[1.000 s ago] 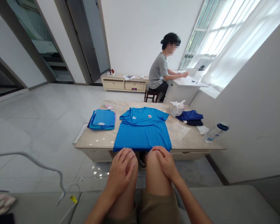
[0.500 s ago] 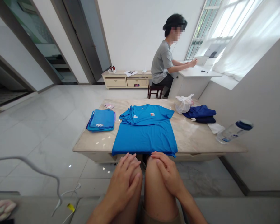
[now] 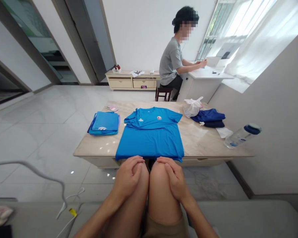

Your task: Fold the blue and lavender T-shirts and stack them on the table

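Note:
My left hand (image 3: 128, 177) rests on my left knee (image 3: 139, 185), and my right hand (image 3: 175, 177) rests on my right knee (image 3: 160, 188). Neither hand holds anything. Just beyond my knees, a bright blue T-shirt (image 3: 150, 135) with a small white logo and a round badge lies flat on a marble-topped table (image 3: 188, 145). Its hem hangs near the table's front edge, a short way past my fingertips. To its left sits a folded stack of blue clothing (image 3: 103, 124).
A plastic bag (image 3: 192, 107), folded navy clothing (image 3: 208, 117) and a water bottle (image 3: 242, 136) lie on the table's right. A person (image 3: 171, 58) in a grey shirt sits at a white desk (image 3: 206, 73) beyond. A curved white wire (image 3: 37, 173) crosses the lower left.
The view has levelled and shifted slightly. My knees are closer together, with both hands still on them. The T-shirt and other table items have not visibly moved.

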A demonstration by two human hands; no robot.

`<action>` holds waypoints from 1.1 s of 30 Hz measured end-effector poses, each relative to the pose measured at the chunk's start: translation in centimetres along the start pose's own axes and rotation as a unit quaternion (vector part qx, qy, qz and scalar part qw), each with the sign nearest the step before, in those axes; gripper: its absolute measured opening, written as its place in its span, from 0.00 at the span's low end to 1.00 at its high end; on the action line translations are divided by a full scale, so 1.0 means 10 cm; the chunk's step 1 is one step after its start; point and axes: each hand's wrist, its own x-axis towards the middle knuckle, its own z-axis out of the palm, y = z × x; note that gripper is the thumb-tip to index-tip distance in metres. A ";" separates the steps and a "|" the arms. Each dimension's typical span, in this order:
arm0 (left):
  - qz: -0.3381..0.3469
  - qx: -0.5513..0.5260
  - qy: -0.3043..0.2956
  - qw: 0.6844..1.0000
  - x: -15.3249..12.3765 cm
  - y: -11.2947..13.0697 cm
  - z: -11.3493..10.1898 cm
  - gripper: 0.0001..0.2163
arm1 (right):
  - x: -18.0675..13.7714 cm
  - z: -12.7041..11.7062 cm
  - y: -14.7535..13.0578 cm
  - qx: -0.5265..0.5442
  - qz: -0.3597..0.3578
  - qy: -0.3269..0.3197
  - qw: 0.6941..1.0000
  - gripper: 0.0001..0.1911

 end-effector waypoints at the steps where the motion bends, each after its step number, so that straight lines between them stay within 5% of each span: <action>1: 0.000 0.007 0.002 1.000 -0.01 0.00 -0.01 0.15 | -0.01 0.03 -0.01 -0.007 -0.005 0.005 1.000 0.21; 18: -0.014 -0.002 0.050 0.999 -0.21 -0.32 -0.48 0.18 | -0.02 0.04 -0.09 -0.084 -0.008 0.032 0.996 0.21; 33: 0.033 0.079 0.040 0.996 -0.23 0.03 -0.07 0.17 | 0.01 0.17 -0.12 -0.078 -0.008 0.021 0.997 0.21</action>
